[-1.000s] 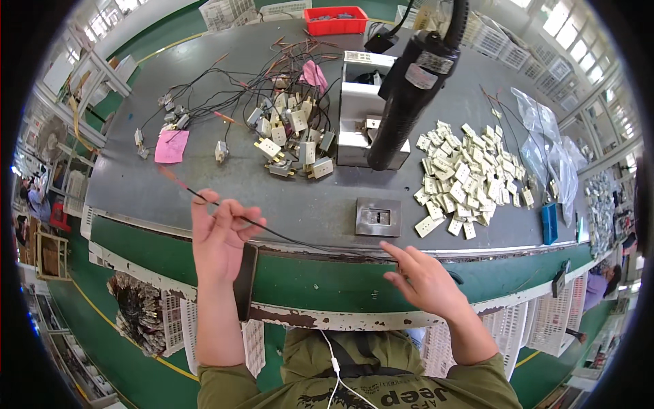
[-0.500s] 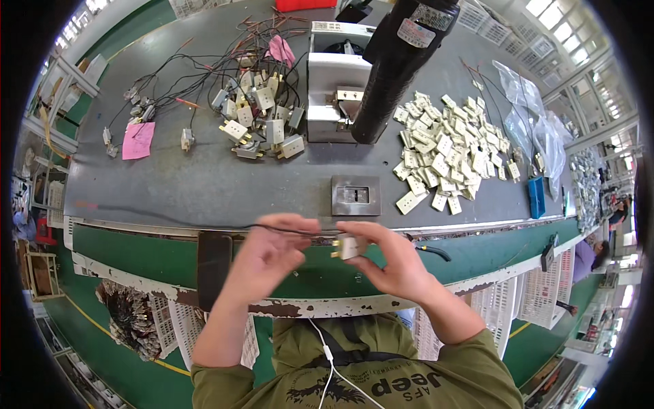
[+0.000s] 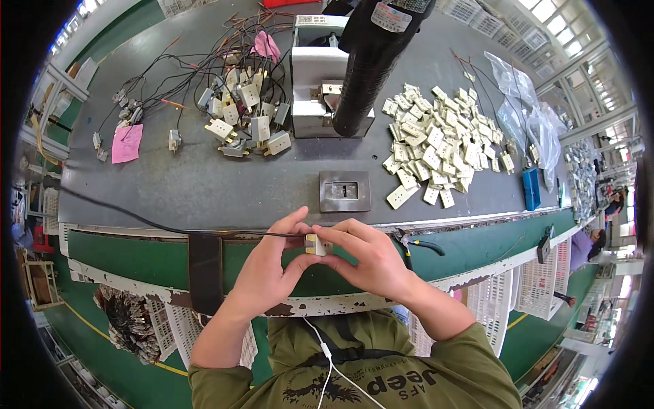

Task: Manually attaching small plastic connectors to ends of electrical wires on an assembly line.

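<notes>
In front of me, over the table's near edge, both hands hold a small whitish plug (image 3: 318,245) with brass pins facing left. My right hand (image 3: 371,258) grips its right end between thumb and fingers. My left hand (image 3: 267,271) closes on the pin side, its thumb touching the plug low down. A black cable (image 3: 146,219) runs from the plug across the left hand and away to the left edge of the table. Just beyond my fingers lies a square metal block (image 3: 345,202) with a slotted recess. Fingers partly hide the plug's back.
A white machine (image 3: 320,65) with a thick black cylinder (image 3: 364,82) stands behind the block. Corded plugs (image 3: 257,129) are heaped left, pale cover plates (image 3: 446,146) right. Cutting pliers (image 3: 424,246) lie near my right hand, by a blue box (image 3: 531,189).
My left hand, blurred and apart from the plug earlier, has come in and closed on it. The right hand and plug have shifted slightly left; the cable now lifts higher at left.
</notes>
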A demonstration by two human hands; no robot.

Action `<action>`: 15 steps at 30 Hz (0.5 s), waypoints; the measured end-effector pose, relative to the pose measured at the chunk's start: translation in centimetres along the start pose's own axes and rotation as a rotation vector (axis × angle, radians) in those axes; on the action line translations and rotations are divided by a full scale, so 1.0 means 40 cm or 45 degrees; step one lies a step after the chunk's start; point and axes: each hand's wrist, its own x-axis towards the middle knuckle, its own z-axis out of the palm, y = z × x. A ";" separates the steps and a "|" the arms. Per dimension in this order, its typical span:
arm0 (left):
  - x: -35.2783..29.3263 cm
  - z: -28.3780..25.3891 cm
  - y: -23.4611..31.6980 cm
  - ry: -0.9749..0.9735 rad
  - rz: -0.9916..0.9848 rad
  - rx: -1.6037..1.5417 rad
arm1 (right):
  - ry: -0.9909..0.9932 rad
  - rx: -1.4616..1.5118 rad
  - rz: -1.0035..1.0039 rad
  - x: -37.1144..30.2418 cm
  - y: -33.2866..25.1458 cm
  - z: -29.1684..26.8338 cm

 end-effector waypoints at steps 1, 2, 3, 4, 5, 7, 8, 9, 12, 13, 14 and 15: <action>0.004 -0.001 0.001 0.003 0.088 0.114 | 0.000 0.000 0.000 0.002 0.001 0.001; 0.007 0.000 0.001 0.003 0.175 0.226 | 0.039 0.006 -0.042 0.002 0.004 0.003; 0.009 0.000 0.004 -0.001 0.174 0.224 | 0.078 0.011 -0.084 0.002 0.007 0.004; 0.010 -0.003 0.009 -0.014 0.140 0.207 | 0.079 0.010 -0.078 0.003 0.008 0.005; 0.011 -0.005 0.012 -0.024 0.106 0.192 | 0.081 0.043 -0.068 0.007 0.009 0.007; 0.012 -0.004 0.010 -0.007 0.133 0.237 | 0.083 0.076 -0.056 0.006 0.013 0.007; 0.013 -0.003 0.008 0.011 0.159 0.282 | 0.061 0.071 -0.048 0.002 0.016 0.007; 0.013 -0.001 0.005 0.010 0.159 0.281 | 0.038 0.067 -0.040 -0.001 0.019 0.007; 0.015 0.004 -0.001 0.058 0.299 0.306 | 0.111 0.013 -0.076 -0.010 0.014 0.012; 0.016 0.007 0.002 0.079 0.306 0.300 | 0.112 0.010 -0.073 -0.012 0.012 0.013; 0.020 0.011 0.003 0.097 0.316 0.290 | 0.136 0.011 -0.074 -0.013 0.011 0.013; 0.022 0.012 0.005 0.090 0.324 0.281 | 0.161 0.009 -0.074 -0.014 0.011 0.011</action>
